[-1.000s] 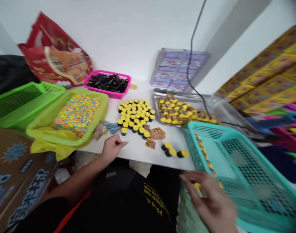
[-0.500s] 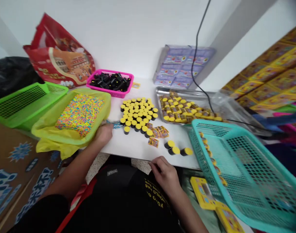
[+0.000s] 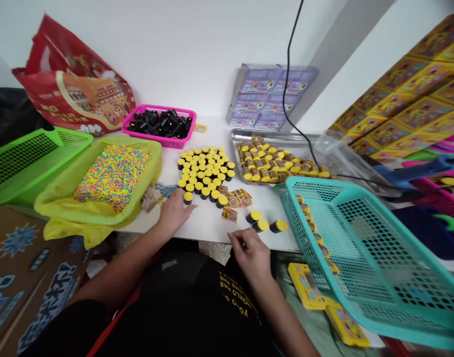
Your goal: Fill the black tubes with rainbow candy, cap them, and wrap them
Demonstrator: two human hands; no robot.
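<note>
Clock reference: centred on the main cylinder cluster, 12 toward the wall, 6 toward the wearer.

Main thing: flat cluster of upright yellow-capped black cylinders, on the white desk, touching or nearly touching one another.
Left hand: 7 o'clock, resting on the desk, fingers spread.
Left grip: open, nothing held, fingertips just beside the cluster's lowest cylinder.
Right hand: 5 o'clock, at the desk's near edge, fingers curled.
Right grip: partly closed; held item cannot be told, fingers hide the gap.
Nearest to right hand: three loose yellow-capped cylinders, 4 o'clock, standing apart from the cluster.
Between hand and cluster: small printed paper sachets, scattered flat, 4 o'clock.
Left of left hand: crumpled brown paper, 8 o'clock.
Bead tray: yellow plastic-lined tray holding multicoloured beads, 9 o'clock.
Far left: bright green mesh basket, 9 o'clock.
Behind: pink plastic basket of black cylinders, 11 o'clock.
Right: steel tray of small yellow-and-brown packed pieces, 2 o'clock.
Near right: teal mesh basket, 4 o'clock, yellow pieces along its inner side.
</note>
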